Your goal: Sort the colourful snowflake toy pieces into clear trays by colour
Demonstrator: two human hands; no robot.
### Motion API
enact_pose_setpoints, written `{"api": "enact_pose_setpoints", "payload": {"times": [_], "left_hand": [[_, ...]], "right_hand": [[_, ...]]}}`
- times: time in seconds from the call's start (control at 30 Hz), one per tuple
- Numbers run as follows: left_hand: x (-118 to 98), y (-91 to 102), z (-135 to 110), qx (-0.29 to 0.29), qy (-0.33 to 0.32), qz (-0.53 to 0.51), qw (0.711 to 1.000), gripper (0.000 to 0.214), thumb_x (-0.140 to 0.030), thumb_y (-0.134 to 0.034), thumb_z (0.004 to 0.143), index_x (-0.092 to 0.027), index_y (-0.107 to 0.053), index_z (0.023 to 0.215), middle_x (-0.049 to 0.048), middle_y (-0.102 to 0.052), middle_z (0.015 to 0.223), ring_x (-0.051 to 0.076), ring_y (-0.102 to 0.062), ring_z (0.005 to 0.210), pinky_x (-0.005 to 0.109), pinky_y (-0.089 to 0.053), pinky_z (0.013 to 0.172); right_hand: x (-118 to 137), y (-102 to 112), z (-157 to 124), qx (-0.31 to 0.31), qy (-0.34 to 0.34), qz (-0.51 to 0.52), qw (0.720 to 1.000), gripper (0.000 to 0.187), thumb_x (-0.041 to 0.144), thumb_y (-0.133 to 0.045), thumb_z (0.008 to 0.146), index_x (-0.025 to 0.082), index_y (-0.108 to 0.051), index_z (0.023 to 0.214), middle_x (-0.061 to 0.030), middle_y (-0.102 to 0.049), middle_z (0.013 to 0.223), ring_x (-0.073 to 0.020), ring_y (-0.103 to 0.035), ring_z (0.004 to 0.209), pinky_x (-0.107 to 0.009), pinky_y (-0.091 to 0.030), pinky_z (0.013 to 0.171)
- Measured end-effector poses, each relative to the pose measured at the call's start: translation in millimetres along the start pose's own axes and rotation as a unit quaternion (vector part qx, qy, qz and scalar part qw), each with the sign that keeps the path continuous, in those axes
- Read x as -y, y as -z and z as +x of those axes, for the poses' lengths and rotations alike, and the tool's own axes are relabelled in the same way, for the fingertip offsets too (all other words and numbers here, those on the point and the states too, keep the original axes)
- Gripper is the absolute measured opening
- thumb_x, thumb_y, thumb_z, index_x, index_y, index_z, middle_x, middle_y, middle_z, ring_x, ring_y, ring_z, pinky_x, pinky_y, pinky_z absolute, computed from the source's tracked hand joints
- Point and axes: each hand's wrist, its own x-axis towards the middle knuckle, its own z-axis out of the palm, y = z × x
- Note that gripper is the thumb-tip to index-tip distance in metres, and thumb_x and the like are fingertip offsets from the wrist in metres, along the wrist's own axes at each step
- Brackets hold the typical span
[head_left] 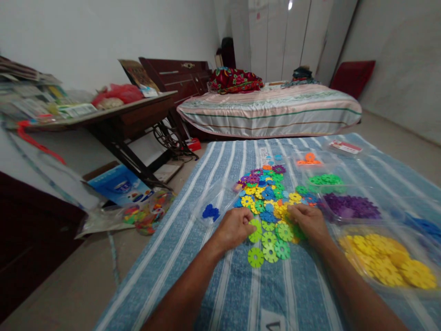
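Mixed pile of toothed discs [268, 193] lay on the striped cloth [272, 289], long axis running away from the person, lime discs [266, 240] nearest and flat. Left hand [237, 225]: fingers curled at a lime disc's edge, couldn't tell if gripping. Right hand [308, 223]: fingers bent over the pile, hiding some discs, grip unclear. Clear tub [220, 195] with blue pieces [211, 212] stood left; yellow discs [386, 264] and purple discs [351, 207] sat in tubs right. Blue parts [425, 227] got cut off at the right edge.
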Motion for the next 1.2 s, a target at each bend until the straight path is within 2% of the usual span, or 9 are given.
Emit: {"api": "enact_pose_setpoints", "payload": {"times": [0.17,0.27,0.33,0.5,0.7,0.8,0.9,1.03,1.2], "left_hand": [[-3,49.2,15,-0.099,-0.008,0.054,0.994,0.01,-0.022,-0.063,0.066,-0.016,-0.061,0.074,-0.0054,-0.052,0.058,0.009,-0.048,0.055,0.021,-0.036,0.053],[7,79.2,34,-0.157,0.016,0.108,0.982,0.012,-0.024,-0.065,0.063,-0.016,-0.063,0.073,-0.0056,-0.053,0.057,0.01,-0.049,0.054,0.022,-0.037,0.054],[17,89.5,47,-0.167,0.043,0.137,0.976,0.012,-0.022,-0.066,0.062,-0.016,-0.063,0.073,-0.0059,-0.053,0.055,0.01,-0.05,0.053,0.021,-0.036,0.053],[38,79.6,72,-0.144,0.093,0.19,0.967,0.011,-0.018,-0.067,0.064,-0.016,-0.065,0.075,-0.0049,-0.057,0.055,0.01,-0.055,0.053,0.021,-0.039,0.054],[41,66.0,81,-0.123,0.111,0.233,0.958,0.012,-0.015,-0.068,0.065,-0.016,-0.069,0.077,0.0021,-0.068,0.069,0.016,-0.066,0.07,0.023,-0.045,0.063],[38,70.8,79,-0.13,0.117,0.272,0.946,0.019,-0.014,-0.064,0.068,-0.015,-0.071,0.085,0.0112,-0.073,0.092,0.025,-0.067,0.093,0.029,-0.048,0.074],[33,75.1,74,-0.136,0.134,0.319,0.928,0.023,-0.017,-0.058,0.074,-0.017,-0.071,0.093,0.0145,-0.072,0.104,0.027,-0.066,0.102,0.031,-0.048,0.08],[24,75.7,65,-0.124,0.133,0.38,0.907,0.025,-0.024,-0.052,0.082,-0.018,-0.071,0.097,0.0126,-0.072,0.106,0.026,-0.066,0.103,0.031,-0.048,0.081],[1,71.5,42,-0.139,0.055,0.362,0.92,0.023,-0.026,-0.05,0.085,-0.018,-0.069,0.095,0.0081,-0.073,0.095,0.021,-0.067,0.091,0.028,-0.046,0.078]], "right_hand": [[-2,0,0,0.005,0.011,-0.005,1.0,0.051,0.064,-0.065,0.068,0.018,-0.056,0.047,0.0002,-0.048,0.045,-0.0101,-0.04,0.043,-0.024,-0.031,0.043],[-4,-1,0,0.002,0.011,-0.006,1.0,0.049,0.062,-0.065,0.069,0.018,-0.057,0.047,0.0002,-0.048,0.045,-0.0101,-0.041,0.044,-0.024,-0.032,0.044],[-5,-1,1,0.001,0.01,-0.011,1.0,0.048,0.06,-0.064,0.07,0.018,-0.056,0.047,0.0002,-0.049,0.046,-0.0103,-0.042,0.045,-0.024,-0.033,0.046],[-6,-1,0,0.006,0.008,-0.016,1.0,0.048,0.059,-0.063,0.072,0.019,-0.054,0.047,0.0005,-0.048,0.046,-0.0106,-0.041,0.045,-0.025,-0.032,0.046],[-5,-1,0,0.01,0.007,-0.007,1.0,0.05,0.063,-0.063,0.07,0.019,-0.055,0.048,-0.0001,-0.049,0.047,-0.0111,-0.042,0.046,-0.025,-0.033,0.046],[-5,-1,1,0.006,0.012,-0.003,1.0,0.053,0.065,-0.063,0.069,0.019,-0.054,0.047,0.0,-0.048,0.046,-0.0104,-0.041,0.045,-0.024,-0.032,0.044],[-5,-1,1,0.006,0.011,-0.005,1.0,0.053,0.066,-0.064,0.069,0.018,-0.055,0.047,0.0003,-0.048,0.046,-0.0099,-0.04,0.044,-0.024,-0.031,0.043],[-4,-1,2,0.01,0.02,-0.013,1.0,0.053,0.065,-0.063,0.07,0.018,-0.054,0.047,0.0003,-0.048,0.047,-0.0103,-0.042,0.046,-0.024,-0.033,0.047],[-1,-1,1,0.013,0.01,-0.013,1.0,0.054,0.066,-0.062,0.069,0.019,-0.052,0.046,0.0008,-0.046,0.045,-0.0102,-0.041,0.045,-0.024,-0.032,0.046]]}}
